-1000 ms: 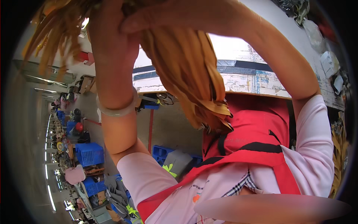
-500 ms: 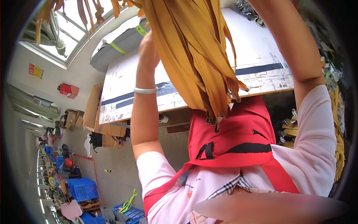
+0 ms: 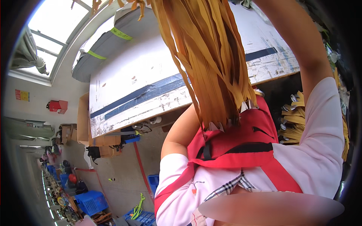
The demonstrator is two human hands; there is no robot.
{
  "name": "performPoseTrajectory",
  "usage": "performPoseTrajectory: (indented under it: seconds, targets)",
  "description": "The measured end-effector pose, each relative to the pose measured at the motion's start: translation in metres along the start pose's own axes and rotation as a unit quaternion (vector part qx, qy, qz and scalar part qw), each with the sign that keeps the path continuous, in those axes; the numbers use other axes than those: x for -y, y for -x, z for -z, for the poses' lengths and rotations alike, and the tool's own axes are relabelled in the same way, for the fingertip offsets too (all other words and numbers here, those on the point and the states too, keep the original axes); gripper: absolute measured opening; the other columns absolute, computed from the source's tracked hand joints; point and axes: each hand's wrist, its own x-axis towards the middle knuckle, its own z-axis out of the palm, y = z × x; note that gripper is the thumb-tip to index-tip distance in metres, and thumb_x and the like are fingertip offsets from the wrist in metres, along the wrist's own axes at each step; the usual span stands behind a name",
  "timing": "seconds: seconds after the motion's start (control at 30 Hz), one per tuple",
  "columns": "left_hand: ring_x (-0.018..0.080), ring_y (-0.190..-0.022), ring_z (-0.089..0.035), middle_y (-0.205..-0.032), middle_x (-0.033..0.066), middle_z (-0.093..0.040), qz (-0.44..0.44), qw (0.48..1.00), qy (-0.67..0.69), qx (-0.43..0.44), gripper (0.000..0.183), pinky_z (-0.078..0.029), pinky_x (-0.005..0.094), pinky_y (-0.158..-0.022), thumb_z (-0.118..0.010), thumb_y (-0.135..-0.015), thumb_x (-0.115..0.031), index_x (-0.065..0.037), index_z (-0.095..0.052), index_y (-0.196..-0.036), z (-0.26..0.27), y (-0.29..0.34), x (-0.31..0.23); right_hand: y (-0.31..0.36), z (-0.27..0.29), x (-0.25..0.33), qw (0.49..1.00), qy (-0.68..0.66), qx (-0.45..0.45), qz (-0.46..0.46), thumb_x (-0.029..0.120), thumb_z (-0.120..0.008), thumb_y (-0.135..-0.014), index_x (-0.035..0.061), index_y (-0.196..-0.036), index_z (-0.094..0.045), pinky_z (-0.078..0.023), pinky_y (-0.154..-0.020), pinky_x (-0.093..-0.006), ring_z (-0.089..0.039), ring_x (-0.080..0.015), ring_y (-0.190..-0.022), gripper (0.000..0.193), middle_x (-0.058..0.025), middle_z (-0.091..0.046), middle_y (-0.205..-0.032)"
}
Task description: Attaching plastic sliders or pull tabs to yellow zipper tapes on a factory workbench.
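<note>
The left arm [image 3: 182, 130] leaves a pale pink sleeve, bends at the near edge of the white worktable [image 3: 135, 77] and passes behind a hanging bundle of mustard-coloured tapes [image 3: 211, 56], which covers the left hand. The right arm [image 3: 305, 45] rises along the table's right end and leaves the view at the top, with the right hand beyond the edge. Whether either hand is spread or closed on the tapes, I cannot tell.

The bundle hangs in front of the table, between the two arms, crossing its near edge; the pale, pointed lower ends lie over the red apron [image 3: 247, 156]. Its upper part runs out of view.

Below the table's right end, more mustard bundles [image 3: 296, 118] with whitish ends are stacked. On the table's far left part rests a grey stack [image 3: 100, 47] crossed by lime bands [image 3: 121, 34], and dark tape [image 3: 261, 54] runs along the tabletop.

A brown cardboard box [image 3: 83, 120] stands against the table's left end; its inside is hidden. On the floor, to the left of the table, sits a blue basket [image 3: 90, 203], its contents too small to tell. Nearer the person than the table, a lime strap [image 3: 138, 207] and grey material lie at a blue crate [image 3: 146, 218]; whether inside it or on top is unclear.
</note>
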Motion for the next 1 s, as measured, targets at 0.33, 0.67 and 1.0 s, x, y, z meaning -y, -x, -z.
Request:
performPoseTrajectory:
  seconds: [0.33,0.67,1.0]
  targets:
    - [0.0306,-0.110,-0.063,-0.124,0.0208,-0.063,0.110,0.993,-0.002,0.051,0.037,-0.048,0.0424,-0.097,-0.042,-0.104,-0.021,0.005,-0.055,-0.126,0.001,0.063,0.078,0.059,0.055,-0.338,0.910,0.061,-0.070,-0.404,0.007,-0.071,-0.071,0.0021,-0.097,-0.069,-0.052,-0.063,-0.0347,-0.063,-0.0202,-0.071,0.026,-0.0101,-0.068,-0.086]
    - [0.0307,-0.110,-0.063,-0.125,0.0209,-0.063,0.213,0.974,-0.022,0.077,0.037,-0.049,0.0422,-0.095,-0.043,-0.104,-0.022,0.005,-0.055,-0.126,0.001,0.103,0.148,0.124,0.019,-0.462,0.795,0.163,0.105,-0.575,0.038,-0.062,-0.089,-0.0050,-0.117,-0.062,-0.052,-0.089,-0.0421,-0.064,-0.0341,-0.104,0.052,-0.0251,-0.066,-0.116]
    - [0.0307,-0.109,-0.063,-0.126,0.0211,-0.062,0.281,0.953,-0.047,0.102,0.037,-0.050,0.0421,-0.093,-0.043,-0.103,-0.022,0.004,-0.055,-0.127,-0.002,0.141,0.202,0.085,0.008,-0.457,0.849,0.214,0.119,-0.468,0.040,-0.060,-0.090,-0.0043,-0.118,-0.061,-0.052,-0.090,-0.0422,-0.064,-0.0350,-0.105,0.052,-0.0248,-0.066,-0.115]
